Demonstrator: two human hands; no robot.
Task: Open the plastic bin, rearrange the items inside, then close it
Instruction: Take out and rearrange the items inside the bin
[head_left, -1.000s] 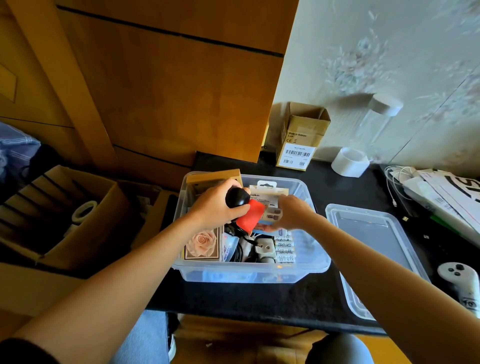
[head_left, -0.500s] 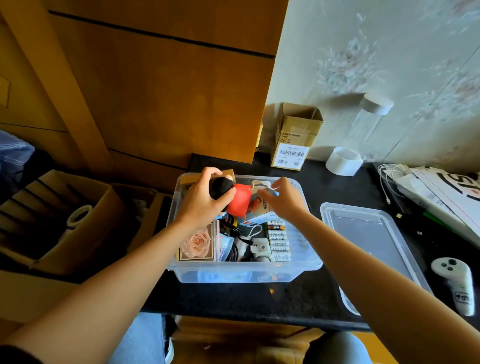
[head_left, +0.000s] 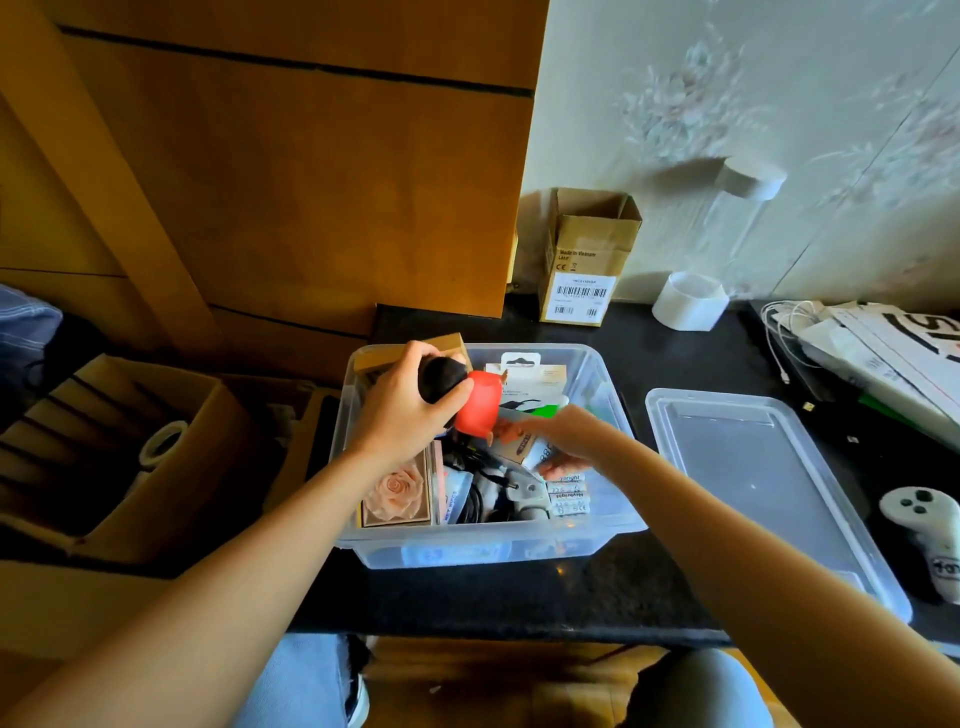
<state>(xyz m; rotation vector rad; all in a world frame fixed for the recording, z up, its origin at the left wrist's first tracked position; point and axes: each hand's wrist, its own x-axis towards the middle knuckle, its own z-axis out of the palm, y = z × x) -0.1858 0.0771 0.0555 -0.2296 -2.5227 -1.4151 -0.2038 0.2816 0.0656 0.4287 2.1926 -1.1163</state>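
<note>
Plastic bin (head_left: 618, 525) sits open on the dark surface (head_left: 519, 597), directly in front of the person, with its clear lid (head_left: 769, 488) laid flat just beside it on the right, out of the way so both hands can work inside. The left hand (head_left: 402, 415) is raised above the bin's back-left part, its grip wrapped around the black end of a black-and-red object (head_left: 467, 400); what the object is cannot be told. Lifting it probably frees the space beneath for sorting. The right hand (head_left: 563, 441) reaches down into the middle of the bin, its grip pinching a small packaged item (head_left: 537, 452) whose label is too blurred to read.

Below the hands, the contents lie packed close together: a box printed with a rose (head_left: 397, 493) stands against the front-left wall, a tangle of black cable (head_left: 475, 499) beside it, then a grey plug adapter (head_left: 527, 496) and a row of batteries (head_left: 569, 499) toward the front-right. A hanging-card package (head_left: 530, 374) leans against the back wall.

By the look of it the rearranging step is midway: the lid is off, items are held, and closing is not yet done.
</note>
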